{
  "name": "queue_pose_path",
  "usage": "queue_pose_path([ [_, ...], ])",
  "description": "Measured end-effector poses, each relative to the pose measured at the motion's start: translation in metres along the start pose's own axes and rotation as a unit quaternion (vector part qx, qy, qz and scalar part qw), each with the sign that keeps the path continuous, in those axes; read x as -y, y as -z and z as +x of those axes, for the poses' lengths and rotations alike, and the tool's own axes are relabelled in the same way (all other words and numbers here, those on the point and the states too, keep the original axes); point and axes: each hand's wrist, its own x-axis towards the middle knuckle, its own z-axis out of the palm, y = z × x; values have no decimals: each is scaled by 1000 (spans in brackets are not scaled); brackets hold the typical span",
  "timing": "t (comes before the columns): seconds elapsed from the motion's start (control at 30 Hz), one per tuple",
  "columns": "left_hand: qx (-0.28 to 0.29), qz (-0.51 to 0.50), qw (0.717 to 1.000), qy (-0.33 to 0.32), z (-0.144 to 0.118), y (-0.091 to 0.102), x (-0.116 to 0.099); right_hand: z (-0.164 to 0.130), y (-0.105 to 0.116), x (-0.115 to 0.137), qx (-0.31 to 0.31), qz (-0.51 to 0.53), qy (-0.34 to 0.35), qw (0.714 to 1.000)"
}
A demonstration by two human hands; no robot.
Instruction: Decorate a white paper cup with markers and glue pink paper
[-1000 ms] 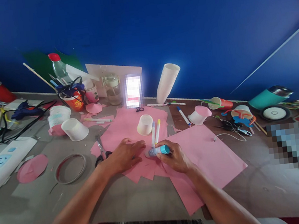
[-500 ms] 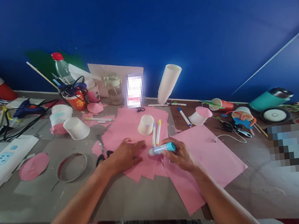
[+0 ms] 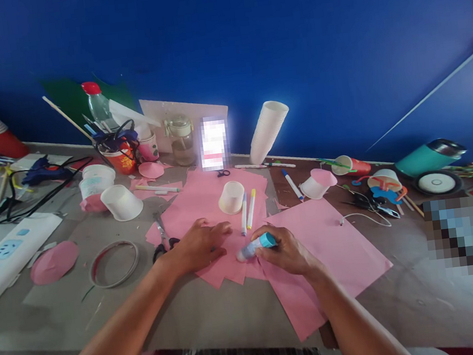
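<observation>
In my right hand is a glue stick with a turquoise end, gripped between fingers and thumb. It tilts down to the left, its tip at the pink paper. My left hand lies on the same paper with its fingers stretched out. Black-handled scissors stick out just left of that hand. Beyond my hands stand a white paper cup and two markers, one with a yellow cap. A second pink sheet lies under my right wrist.
Left are an upturned paper cup, a tape ring, a pink paper disc and a power strip. A cup stack leans on the blue wall. A teal flask lies at right.
My right hand has moved slightly down, and the glue stick now tilts more steeply with its tip lower on the paper. My left hand stays in place.
</observation>
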Motion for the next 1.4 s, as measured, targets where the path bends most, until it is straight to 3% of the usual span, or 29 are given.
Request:
queue_pose_path([
  [0.13,-3,7,1000,-6,1,-2,3,0,-1,-7,-43,70,-29,996],
  [0.23,-7,6,1000,-8,1,-1,3,3,-8,-9,-64,52,-21,996],
  [0.43,5,10,1000,-7,1,-3,3,4,-10,-7,-29,-5,-3,1000],
  [0.57,11,4,1000,5,2,-2,3,1,-1,-6,-13,27,-23,999],
  [0.77,19,2,1000,9,1,-2,4,3,-10,-7,-64,72,-24,995],
  [0.9,17,-4,1000,3,2,-2,4,4,-18,-9,-32,18,-15,999],
  [1.03,24,0,1000,7,2,-2,4,2,-12,-8,-7,14,-20,1000],
  [1.27,22,0,1000,10,2,-1,3,3,-8,-5,-84,98,-49,990],
  [1.4,27,8,1000,14,2,0,3,6,-13,-3,-68,60,-28,996],
])
